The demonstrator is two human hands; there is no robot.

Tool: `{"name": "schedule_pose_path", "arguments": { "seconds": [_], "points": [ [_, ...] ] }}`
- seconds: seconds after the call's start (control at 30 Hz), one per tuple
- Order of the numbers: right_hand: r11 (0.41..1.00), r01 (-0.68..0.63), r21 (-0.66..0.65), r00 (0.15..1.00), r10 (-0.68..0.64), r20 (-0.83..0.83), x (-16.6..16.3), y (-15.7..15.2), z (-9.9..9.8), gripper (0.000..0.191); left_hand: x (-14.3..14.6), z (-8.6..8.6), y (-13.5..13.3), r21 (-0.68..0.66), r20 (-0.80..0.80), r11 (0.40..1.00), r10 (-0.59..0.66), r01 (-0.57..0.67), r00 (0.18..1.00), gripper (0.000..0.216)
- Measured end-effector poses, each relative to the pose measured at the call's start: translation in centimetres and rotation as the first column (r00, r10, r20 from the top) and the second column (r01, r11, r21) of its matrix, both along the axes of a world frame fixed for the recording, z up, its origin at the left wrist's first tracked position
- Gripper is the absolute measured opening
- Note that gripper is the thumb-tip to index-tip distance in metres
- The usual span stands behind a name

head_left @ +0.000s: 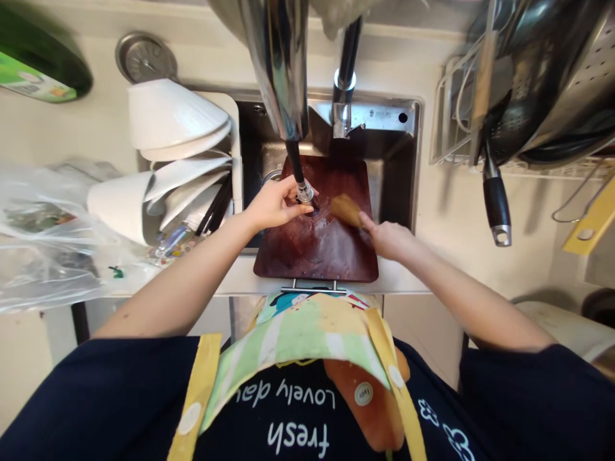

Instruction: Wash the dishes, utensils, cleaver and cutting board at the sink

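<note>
A dark red-brown cutting board (317,253) lies wet across the sink, its near end over the front rim. My left hand (273,203) grips the faucet's spray head (304,193) just above the board, with water falling on it. My right hand (390,241) is closed round a yellowish-brown scrubbing brush (346,210), blurred by motion, at the board's right side. Whether its bristles touch the surface, I cannot tell. The sink (398,160) shows dark behind and beside the board.
White bowls (175,118) and chopsticks (221,202) are stacked in a rack on the left, beside a clear plastic bag (52,237). A second faucet (342,109) stands at the sink's back. On the right, a black-handled pan (496,198) hangs by a wire rack (446,121).
</note>
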State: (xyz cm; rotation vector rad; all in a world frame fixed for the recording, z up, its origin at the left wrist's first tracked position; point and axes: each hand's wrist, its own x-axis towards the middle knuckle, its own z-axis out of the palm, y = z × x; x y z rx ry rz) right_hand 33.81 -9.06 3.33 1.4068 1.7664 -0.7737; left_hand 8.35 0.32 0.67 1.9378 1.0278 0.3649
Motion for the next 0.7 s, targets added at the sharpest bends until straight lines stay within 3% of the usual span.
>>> {"name": "schedule_pose_path", "arguments": {
  "seconds": [0.17,0.27,0.4,0.47,0.53,0.7],
  "points": [
    [0.999,-0.048,-0.015,0.998,0.047,-0.049,-0.3,-0.3,0.2,0.075,0.4,-0.2,-0.3,-0.005,0.018,1.000,0.011,-0.011,1.000,0.047],
    [1.000,-0.003,0.014,1.000,0.002,0.022,-0.6,-0.2,0.1,0.077,0.2,-0.1,-0.5,-0.005,0.023,1.000,0.025,-0.025,0.999,0.046],
    [0.999,-0.038,-0.006,0.997,0.038,-0.061,-0.4,-0.1,-0.4,0.077,-0.2,0.1,-0.5,0.004,0.016,1.000,0.017,-0.017,1.000,0.043],
    [1.000,0.013,0.027,1.000,-0.014,0.026,0.3,-0.2,-0.6,0.076,-0.3,0.2,-0.7,-0.006,0.014,1.000,0.014,-0.014,1.000,0.041],
    [0.997,0.050,0.062,0.992,-0.057,0.115,1.0,-0.8,-0.6,0.076,-0.1,0.3,-1.0,-0.030,0.033,0.999,0.015,-0.014,0.999,0.040],
    [1.000,-0.030,-0.001,0.999,0.030,-0.015,1.9,-3.8,0.8,0.073,2.1,0.1,-2.3,-0.179,0.198,0.983,0.064,-0.028,0.978,0.040]
  ]
}}
